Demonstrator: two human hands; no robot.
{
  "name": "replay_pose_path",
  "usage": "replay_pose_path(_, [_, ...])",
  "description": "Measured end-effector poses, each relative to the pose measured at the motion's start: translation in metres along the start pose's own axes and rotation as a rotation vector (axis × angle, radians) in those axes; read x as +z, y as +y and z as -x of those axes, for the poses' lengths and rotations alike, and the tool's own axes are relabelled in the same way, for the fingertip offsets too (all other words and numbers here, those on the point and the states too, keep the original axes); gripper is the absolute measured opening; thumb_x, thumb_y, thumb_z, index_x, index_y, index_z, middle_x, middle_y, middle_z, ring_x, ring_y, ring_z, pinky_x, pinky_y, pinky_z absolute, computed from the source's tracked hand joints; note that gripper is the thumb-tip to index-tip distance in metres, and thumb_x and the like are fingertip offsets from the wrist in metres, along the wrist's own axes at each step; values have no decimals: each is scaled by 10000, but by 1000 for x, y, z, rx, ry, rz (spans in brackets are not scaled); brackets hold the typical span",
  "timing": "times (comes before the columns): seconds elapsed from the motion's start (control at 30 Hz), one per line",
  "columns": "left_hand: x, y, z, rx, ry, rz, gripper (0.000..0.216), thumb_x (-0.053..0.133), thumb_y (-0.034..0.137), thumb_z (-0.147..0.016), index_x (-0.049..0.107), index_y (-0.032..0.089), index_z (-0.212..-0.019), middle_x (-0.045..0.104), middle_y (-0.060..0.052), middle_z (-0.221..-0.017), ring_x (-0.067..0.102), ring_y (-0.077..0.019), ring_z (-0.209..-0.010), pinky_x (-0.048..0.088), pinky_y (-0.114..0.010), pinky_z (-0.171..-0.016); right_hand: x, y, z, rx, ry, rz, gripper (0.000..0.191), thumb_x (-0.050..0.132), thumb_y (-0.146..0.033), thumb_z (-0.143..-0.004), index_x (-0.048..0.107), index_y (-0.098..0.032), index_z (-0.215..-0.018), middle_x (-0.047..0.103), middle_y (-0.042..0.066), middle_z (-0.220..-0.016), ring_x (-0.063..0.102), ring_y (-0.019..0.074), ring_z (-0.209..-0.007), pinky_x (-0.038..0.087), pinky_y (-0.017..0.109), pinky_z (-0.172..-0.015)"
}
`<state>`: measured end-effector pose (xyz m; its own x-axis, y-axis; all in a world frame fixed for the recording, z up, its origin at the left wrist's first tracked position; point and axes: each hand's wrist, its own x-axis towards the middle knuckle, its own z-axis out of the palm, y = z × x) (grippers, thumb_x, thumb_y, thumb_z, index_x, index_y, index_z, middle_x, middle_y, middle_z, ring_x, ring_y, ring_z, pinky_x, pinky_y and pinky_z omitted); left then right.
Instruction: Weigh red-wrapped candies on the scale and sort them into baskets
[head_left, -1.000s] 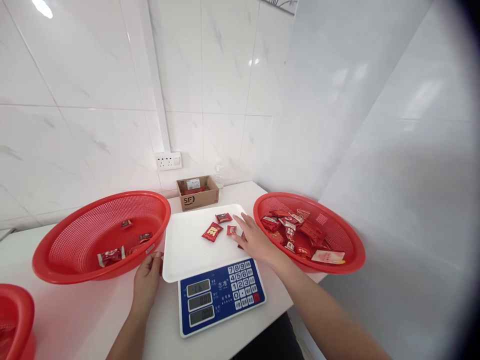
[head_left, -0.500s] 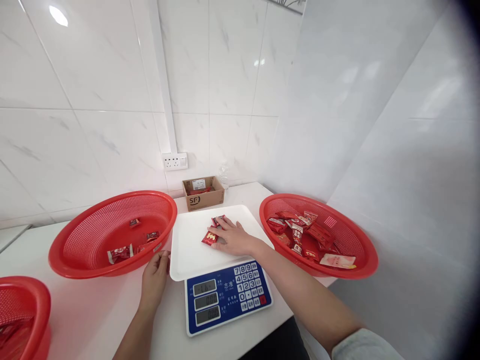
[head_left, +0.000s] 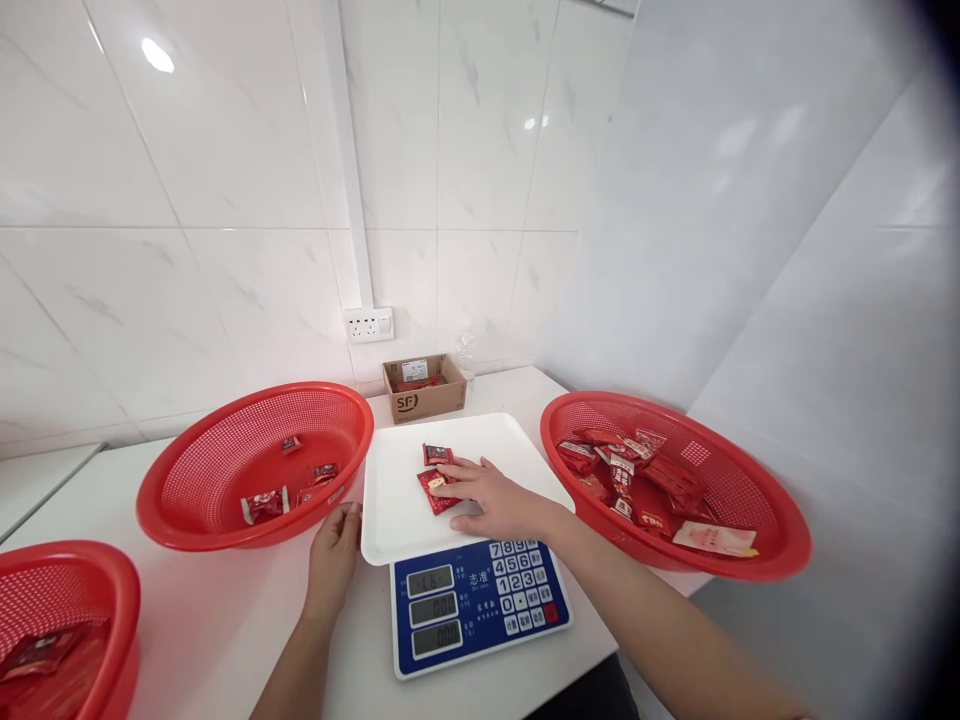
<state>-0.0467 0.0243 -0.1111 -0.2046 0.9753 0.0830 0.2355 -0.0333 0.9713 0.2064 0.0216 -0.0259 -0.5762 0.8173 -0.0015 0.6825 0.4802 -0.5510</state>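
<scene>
My right hand lies with fingers spread over the white weighing tray, its fingertips on a red snack packet with a pale mark. Just behind that packet is a smaller red and dark packet, close to my fingers. My left hand rests on the table at the tray's left edge, below the rim of a red basket. Its fingers are curled together and partly hidden; what they hold, if anything, cannot be made out. The scale's blue panel faces me with lit digits.
At the right stands a red basket with several red packets. Another red basket with packets is at the lower left. Behind the tray are a small cardboard box and a clear plastic bottle. A socket is on the tiled wall.
The view has turned slightly left. My right hand has drawn back a little toward me, uncovering more of the two packets, which now lie more apart. My left hand stays by the tray.
</scene>
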Motion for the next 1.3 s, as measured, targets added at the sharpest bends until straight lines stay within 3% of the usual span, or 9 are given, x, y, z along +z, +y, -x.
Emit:
replay_pose_path(0.23, [-1,0,0,-1,6,8,518,515,659,-739,659,172,-838,681,-55,-762,594,-222,-672,473,-314,-604,-6,9,5,85,183,-30,481,589,-293,-826,559,-269,-1305,377,65,-1500,318,254,-1383,287,445,-1112])
replay_pose_path(0.37, [0,-3,-1,-7,-1,6,512,513,645,-745,668,173,-870,690,-56,-792,596,-218,-684,475,-313,-619,-9,21,8,140,255,4,488,518,-136,-805,581,-246,-1276,550,65,-1359,511,231,-1234,379,400,-1055])
replay_pose_path(0.5, [1,-2,-1,-8,-12,4,491,508,630,-750,665,177,-859,684,-43,-774,589,-212,-678,471,-306,-617,-11,35,3,184,293,58,451,510,-116,-802,617,-233,-1224,624,62,-1257,567,246,-1151,420,401,-1008])
replay_pose_path(0.67, [0,1,1,-9,-11,-11,475,507,616,-752,660,177,-849,671,-36,-743,582,-215,-673,466,-306,-613,-9,36,-7,217,344,131,429,465,-115,-836,610,-160,-1237,569,132,-1320,504,279,-1227,386,446,-1037])
replay_pose_path(0.8, [0,-1,0,-11,-16,-14,471,501,608,-762,655,174,-861,675,-45,-758,588,-222,-694,471,-313,-632,1,24,-10,119,304,144,400,483,-217,-878,599,-205,-1261,525,86,-1388,427,241,-1310,339,404,-1094])
replay_pose_path(0.97, [0,-4,-1,-16,-20,-11,457,498,593,-771,649,174,-877,684,-53,-801,593,-223,-713,469,-309,-640,8,18,-10,47,237,172,331,537,-219,-855,674,-192,-1155,637,85,-1261,427,301,-1308,299,480,-1109])
replay_pose_path(1.07, [1,-4,-1,-21,-24,-5,448,495,583,-774,642,172,-873,684,-54,-808,592,-221,-715,468,-308,-640,5,16,-6,44,236,174,302,503,-218,-880,691,-179,-1114,660,97,-1219,458,292,-1281,295,485,-1108])
replay_pose_path(1.17, [1,-4,-1,-23,-27,0,436,498,574,-773,639,174,-869,689,-55,-831,607,-233,-762,471,-308,-663,3,6,-5,37,233,155,352,514,-302,-895,642,-185,-1202,577,96,-1337,391,276,-1337,281,465,-1119])
replay_pose_path(1.3, [2,-5,-2,-19,-31,4,433,504,576,-769,642,179,-871,699,-58,-855,626,-248,-813,477,-310,-677,5,-8,-14,51,168,154,517,547,-456,-864,522,-252,-1339,334,67,-1523,178,299,-1430,172,526,-1139])
